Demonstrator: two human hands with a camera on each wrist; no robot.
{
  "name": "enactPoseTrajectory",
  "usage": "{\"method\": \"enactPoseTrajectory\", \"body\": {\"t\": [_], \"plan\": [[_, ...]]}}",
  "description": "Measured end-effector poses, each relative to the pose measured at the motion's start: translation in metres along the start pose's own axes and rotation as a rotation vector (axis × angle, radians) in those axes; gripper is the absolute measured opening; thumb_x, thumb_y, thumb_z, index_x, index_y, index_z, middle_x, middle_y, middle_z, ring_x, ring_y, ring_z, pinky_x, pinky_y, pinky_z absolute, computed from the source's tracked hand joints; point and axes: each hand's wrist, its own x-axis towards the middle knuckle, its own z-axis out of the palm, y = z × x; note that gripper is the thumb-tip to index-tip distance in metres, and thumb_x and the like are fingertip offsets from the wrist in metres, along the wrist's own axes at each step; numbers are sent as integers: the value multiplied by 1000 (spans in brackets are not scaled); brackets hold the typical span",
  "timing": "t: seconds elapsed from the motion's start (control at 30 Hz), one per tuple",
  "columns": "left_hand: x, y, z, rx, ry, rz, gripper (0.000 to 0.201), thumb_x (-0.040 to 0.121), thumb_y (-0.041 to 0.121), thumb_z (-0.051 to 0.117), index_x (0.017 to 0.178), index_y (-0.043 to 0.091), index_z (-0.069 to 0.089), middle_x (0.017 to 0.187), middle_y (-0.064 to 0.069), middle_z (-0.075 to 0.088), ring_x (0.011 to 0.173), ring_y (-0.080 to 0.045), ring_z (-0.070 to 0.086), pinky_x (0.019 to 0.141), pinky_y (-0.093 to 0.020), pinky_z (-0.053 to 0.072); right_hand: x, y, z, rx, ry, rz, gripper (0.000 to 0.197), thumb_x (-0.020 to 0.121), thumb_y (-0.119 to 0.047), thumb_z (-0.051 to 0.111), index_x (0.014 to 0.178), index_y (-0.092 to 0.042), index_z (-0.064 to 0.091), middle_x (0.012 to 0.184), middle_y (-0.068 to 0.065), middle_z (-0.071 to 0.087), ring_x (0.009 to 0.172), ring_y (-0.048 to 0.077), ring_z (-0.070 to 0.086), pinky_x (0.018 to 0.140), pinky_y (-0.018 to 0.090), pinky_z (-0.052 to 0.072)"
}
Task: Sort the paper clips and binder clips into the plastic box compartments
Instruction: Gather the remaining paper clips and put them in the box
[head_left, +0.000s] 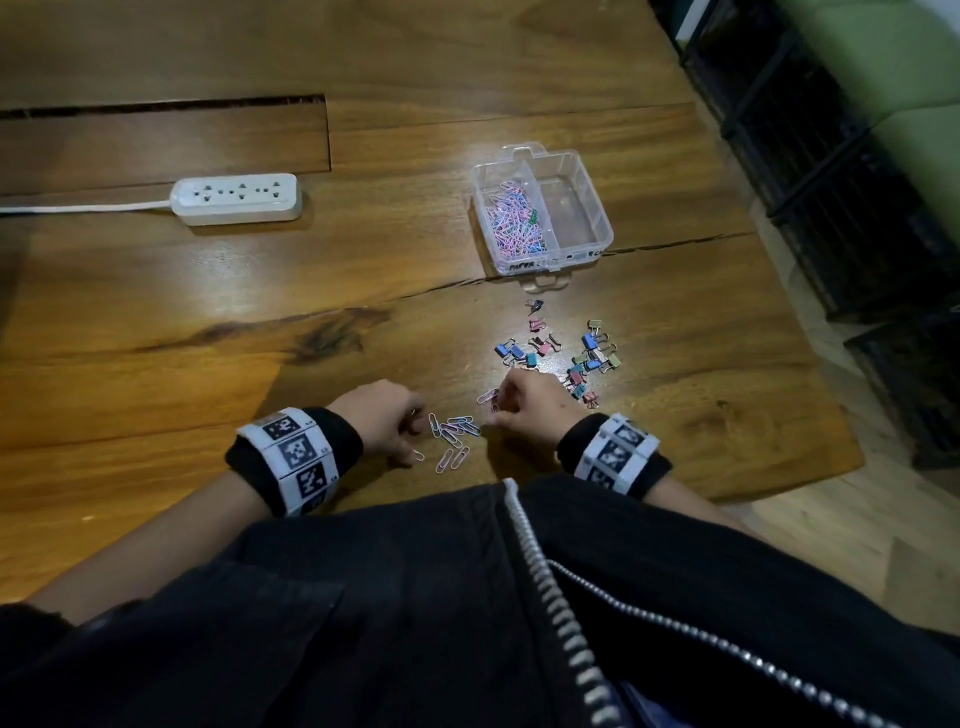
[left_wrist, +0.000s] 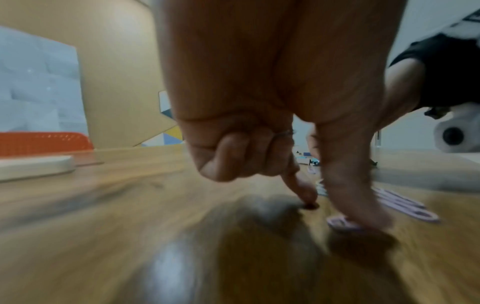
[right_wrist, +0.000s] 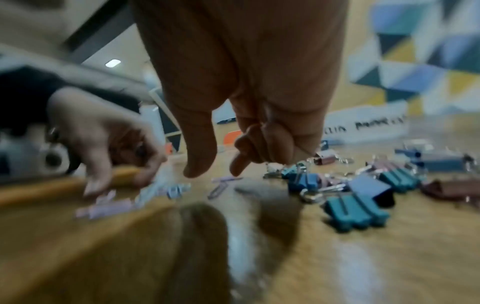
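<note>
A clear plastic box (head_left: 584, 182) stands further back on the table. Its left compartment holds several pink and blue paper clips (head_left: 511, 218) with one green binder clip; the right compartment looks empty. Coloured binder clips (head_left: 571, 358) (right_wrist: 355, 207) lie in a loose pile in front of the box. Loose paper clips (head_left: 453, 431) are scattered between my hands. On my left hand (head_left: 413, 441) (left_wrist: 337, 205) the thumb presses a pink paper clip (left_wrist: 342, 223) onto the wood, the index tip touches the table, and the other fingers are curled. On my right hand (head_left: 496, 410) (right_wrist: 218, 170) thumb and index point down over a purple paper clip (right_wrist: 226, 179), apart from each other.
A white power strip (head_left: 239, 198) with its cable lies at the left rear. The wooden table (head_left: 208, 322) has a crack line across it and its edge runs close on the right. Dark crates (head_left: 831, 182) stand beyond that edge.
</note>
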Motion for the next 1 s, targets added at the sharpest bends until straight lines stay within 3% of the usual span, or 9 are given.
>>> {"method": "enactPoseTrajectory", "body": {"t": [0.13,0.33,0.4,0.5,0.6,0.73,0.83,0.93,1.0], "plan": [[1,-4,6,53,21,30,32,79,29,67,58,28,43,79,6,56,77,-12,53,66,-26,39,1,0,11,-157,50,-20,29,82,-24,62,101,-5,53,106,9,49,89,15,41,87,30,41],[2,-7,14,-32,-7,26,28,88,26,53,63,25,41,82,-2,56,75,-15,51,68,-28,43,6,0,11,-209,-28,-54,15,88,-13,52,100,-4,54,109,10,48,98,21,46,83,26,37],[2,-4,12,-256,68,-11,30,90,19,49,62,22,41,75,-3,52,68,-16,46,60,-23,38,5,-1,6,-60,-16,-61,3,89,-10,51,86,-10,51,91,3,50,87,16,45,73,22,36],[3,-6,9,-925,96,-68,42,89,4,44,50,19,51,61,-8,48,43,-14,40,39,-18,33,8,5,-3,380,-58,-51,21,87,-2,49,74,-16,44,74,-5,47,71,8,51,68,18,40],[7,-9,9,-1198,154,-72,52,81,-13,42,41,20,42,61,-13,48,31,-10,37,32,-14,29,12,11,-13,907,-149,32,27,86,13,38,99,-9,47,68,2,45,55,6,48,48,15,39],[8,2,9,-792,145,-24,30,81,-5,57,65,16,42,61,-1,44,38,1,43,45,-13,38,12,13,-24,1062,-193,109,28,91,6,28,90,-6,53,68,3,45,59,11,42,52,20,35],[10,6,13,-395,188,25,21,75,14,72,86,18,55,72,7,50,64,-6,48,63,-21,40,11,8,-25,1130,-208,153,28,95,-14,32,73,-10,49,67,2,44,55,11,39,50,19,32],[14,5,15,-155,213,46,27,77,25,69,99,12,61,94,1,55,92,-18,54,81,-29,42,16,5,-19,890,-117,153,27,90,-26,50,65,-15,48,62,-2,44,49,8,40,46,17,34],[15,7,14,-47,192,52,23,82,30,63,96,11,60,96,-4,54,98,-23,54,84,-33,42,18,4,-10,640,-67,85,20,82,-16,63,68,-17,49,67,-3,52,59,10,51,59,23,48]]}}
